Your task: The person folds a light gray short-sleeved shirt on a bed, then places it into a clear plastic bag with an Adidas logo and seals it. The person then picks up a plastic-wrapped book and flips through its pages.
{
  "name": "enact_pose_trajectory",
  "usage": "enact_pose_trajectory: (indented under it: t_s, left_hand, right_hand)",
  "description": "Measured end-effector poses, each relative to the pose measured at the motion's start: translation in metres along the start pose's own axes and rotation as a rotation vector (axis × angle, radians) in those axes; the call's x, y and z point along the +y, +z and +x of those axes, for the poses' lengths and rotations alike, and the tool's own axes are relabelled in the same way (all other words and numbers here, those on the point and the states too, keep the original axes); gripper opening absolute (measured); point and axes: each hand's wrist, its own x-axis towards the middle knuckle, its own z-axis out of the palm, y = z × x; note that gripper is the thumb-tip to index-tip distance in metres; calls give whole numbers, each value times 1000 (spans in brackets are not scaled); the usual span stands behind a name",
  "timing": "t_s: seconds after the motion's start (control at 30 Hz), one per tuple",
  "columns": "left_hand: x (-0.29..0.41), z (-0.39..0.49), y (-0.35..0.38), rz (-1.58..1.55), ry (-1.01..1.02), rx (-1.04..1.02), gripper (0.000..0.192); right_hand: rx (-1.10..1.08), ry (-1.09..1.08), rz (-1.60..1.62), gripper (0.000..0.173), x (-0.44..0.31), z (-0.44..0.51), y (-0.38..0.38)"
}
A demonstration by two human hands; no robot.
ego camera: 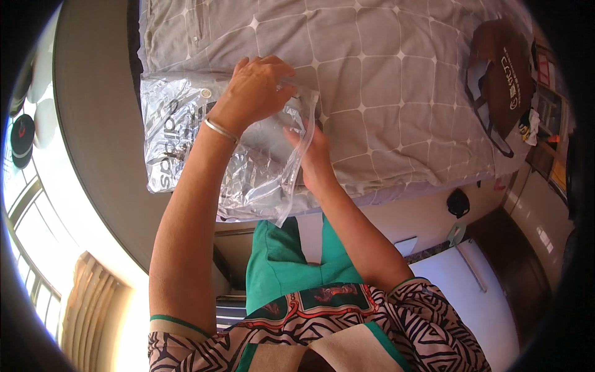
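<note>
A clear plastic zip bag (pixel 260 172) with dark printing lies on the near left part of a bed, its open-looking edge toward the right. My left hand (pixel 262 90), a silver bangle at its wrist, is over the bag's upper right part with fingers bent; whether it grips the film is hard to tell. Lower and to the right, my right hand (pixel 314 149) has the bag's right edge between its thumb and fingers, which are partly hidden by the film. A small round button-like piece (pixel 206 94) shows at the bag's upper left.
A grey checked bedsheet (pixel 381 83) covers the bed. At its far right lies a dark brown printed bag (pixel 504 79). A curved grey ledge (pixel 97 93) runs along the left by the window, with a dark cap (pixel 22 139) beyond. A white surface (pixel 465 288) stands at lower right.
</note>
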Motion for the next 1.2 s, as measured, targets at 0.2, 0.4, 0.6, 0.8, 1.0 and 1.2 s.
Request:
enact_pose_trajectory:
  t_s: [0.2,0.4,0.6,0.8,1.0,1.2]
  left_hand:
    - [8,33,4,-6,-206,-504,32]
    - [8,46,17,81,-174,-493,27]
    - [-6,38,30,-19,-121,-308,20]
    - [1,30,31,-208,-241,-231,22]
    - [19,5,13,-332,-225,243,18]
    - [37,-117,-11,-51,-279,431,28]
  right_hand:
    - [-79,38,-18,37,9,27,0]
    - [-88,-147,11,36,26,36,8]
    - [-99,21,-97,36,33,33,4]
    - [32,-49,123,46,37,32,9]
    - [160,-24,-208,65,31,63,-5]
    - [97,78,-196,61,5,22,-32]
